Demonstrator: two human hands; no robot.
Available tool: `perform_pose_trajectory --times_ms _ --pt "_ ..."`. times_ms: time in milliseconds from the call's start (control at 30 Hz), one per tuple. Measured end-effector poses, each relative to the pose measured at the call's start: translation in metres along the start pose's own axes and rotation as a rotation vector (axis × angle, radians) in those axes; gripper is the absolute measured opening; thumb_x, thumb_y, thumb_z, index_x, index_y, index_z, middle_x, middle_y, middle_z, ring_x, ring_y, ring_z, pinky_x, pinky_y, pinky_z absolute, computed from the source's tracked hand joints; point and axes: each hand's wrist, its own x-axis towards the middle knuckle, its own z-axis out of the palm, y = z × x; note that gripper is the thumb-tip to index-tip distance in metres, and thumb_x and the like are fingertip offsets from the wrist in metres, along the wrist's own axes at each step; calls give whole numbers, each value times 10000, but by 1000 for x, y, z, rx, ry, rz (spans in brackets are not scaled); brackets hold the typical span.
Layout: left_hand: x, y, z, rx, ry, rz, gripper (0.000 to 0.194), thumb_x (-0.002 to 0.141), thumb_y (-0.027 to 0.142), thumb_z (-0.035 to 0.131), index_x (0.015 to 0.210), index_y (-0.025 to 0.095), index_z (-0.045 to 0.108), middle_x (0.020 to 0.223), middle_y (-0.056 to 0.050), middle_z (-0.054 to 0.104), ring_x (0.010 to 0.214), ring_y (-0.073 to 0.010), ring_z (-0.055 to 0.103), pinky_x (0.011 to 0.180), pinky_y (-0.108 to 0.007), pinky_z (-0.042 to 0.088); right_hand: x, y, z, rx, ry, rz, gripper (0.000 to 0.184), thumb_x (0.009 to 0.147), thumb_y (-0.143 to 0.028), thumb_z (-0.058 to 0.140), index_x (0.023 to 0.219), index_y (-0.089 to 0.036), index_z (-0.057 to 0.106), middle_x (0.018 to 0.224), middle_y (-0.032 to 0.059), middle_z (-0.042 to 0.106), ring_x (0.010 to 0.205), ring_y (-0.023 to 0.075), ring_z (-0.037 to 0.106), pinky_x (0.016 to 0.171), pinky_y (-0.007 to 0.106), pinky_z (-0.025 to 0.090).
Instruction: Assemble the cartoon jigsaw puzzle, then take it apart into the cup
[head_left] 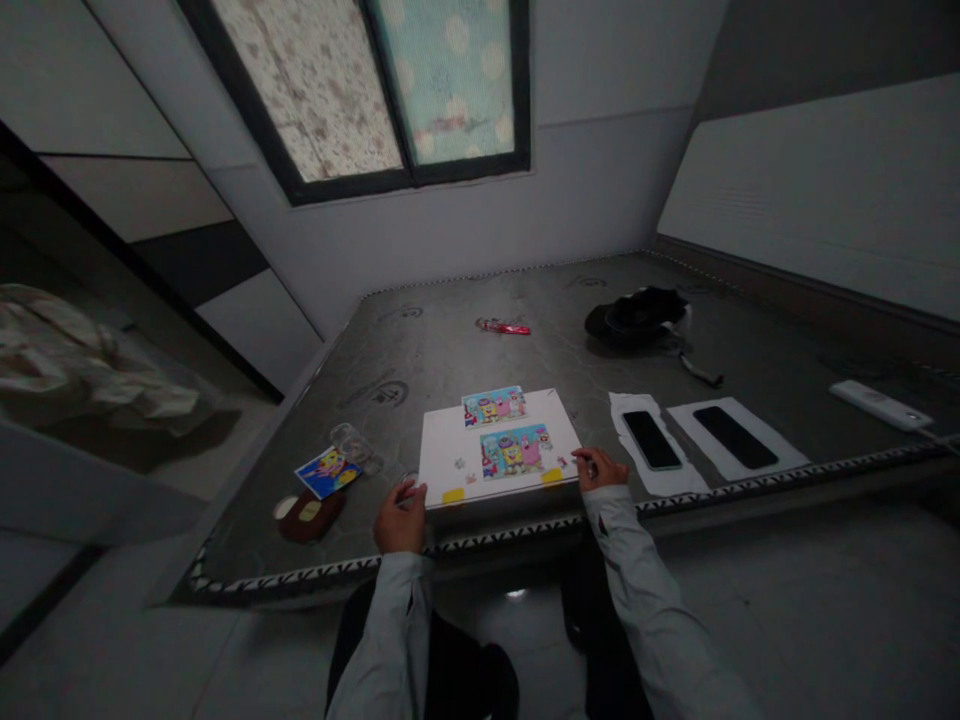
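Observation:
A flat white board [442,435] lies before me near the front edge of the grey-covered surface. At its front left corner is my left hand [400,518], thumb and fingers closed at the edge. My right hand [602,468] has curled fingers at the right edge; anything small inside them is hidden. A colourful cartoon jigsaw picture [515,452] sits on the board, with a similar picture card [495,407] behind it, overlapping the far edge. Small loose pieces [460,463] lie beside the jigsaw. Yellow tabs [453,496] mark the front edge.
To the left are a blue cartoon card [328,471], clear plastic [358,447] and a brown pouch [311,515]. On the right, two phones [651,440] [735,437] rest on white sheets. Farther off are a red packet [504,327], a black cap [636,317] and a white power strip [881,405].

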Motion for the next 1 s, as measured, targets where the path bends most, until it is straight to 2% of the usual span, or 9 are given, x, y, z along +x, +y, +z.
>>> perform_pose_trajectory --times_ms 133,200,267,367,467,533,667,833,1000 --pt "-3 6 -2 -13 71 -1 318 763 466 637 956 222 707 867 -19 724 704 -175 638 726 -315 492 1 -1 -3 0 -11 -1 286 844 -316 453 942 -206 697 871 20 699 634 134 522 760 311 293" --pt "-11 15 4 -55 133 102 289 793 449 610 931 215 706 881 -26 716 718 -170 635 736 -310 503 2 -4 -3 -16 -6 -12 275 849 -304 456 942 -212 698 877 13 704 639 133 535 767 314 283" --pt "-25 28 14 -108 149 282 242 829 410 584 888 207 701 929 -37 709 769 -164 640 771 -302 509 2 -10 -2 -28 4 -43 257 858 -292 466 929 -215 700 890 8 713 668 136 563 774 316 272" --pt "-49 47 36 -196 53 485 214 859 377 582 861 199 701 900 -38 708 749 -147 643 748 -285 521 1 -25 2 -26 2 -118 235 881 -286 480 921 -223 703 906 5 727 747 144 602 785 315 259" --pt "-69 63 59 -261 -83 564 208 886 355 569 889 211 719 890 -27 732 777 -150 670 782 -296 537 -2 -43 7 -33 -48 -214 222 912 -300 497 959 -245 707 897 -1 732 804 147 612 802 323 239" --pt "-76 72 71 -314 -140 540 204 888 350 571 907 223 730 904 -18 747 847 -159 691 826 -301 541 -5 -53 12 -48 -88 -270 219 933 -336 510 962 -260 713 872 -2 733 797 148 601 800 329 226" --pt "-82 87 84 -399 -227 387 206 875 390 596 932 246 731 900 7 756 846 -147 704 819 -275 550 -9 -61 18 -45 -103 -323 250 959 -412 516 929 -270 719 833 -4 733 777 148 592 780 328 223" --pt "-85 100 90 -449 -282 325 197 858 378 618 944 244 735 907 4 759 826 -145 705 812 -273 554 -7 -58 20 -26 -86 -256 344 973 -445 481 823 -237 710 798 1 729 759 157 604 781 328 238" --pt "-86 108 91 -437 -300 293 179 851 349 629 954 259 744 893 20 763 753 -130 696 759 -258 553 -4 -54 16 11 -78 -201 412 966 -499 451 800 -229 715 785 6 724 729 151 601 800 324 248"
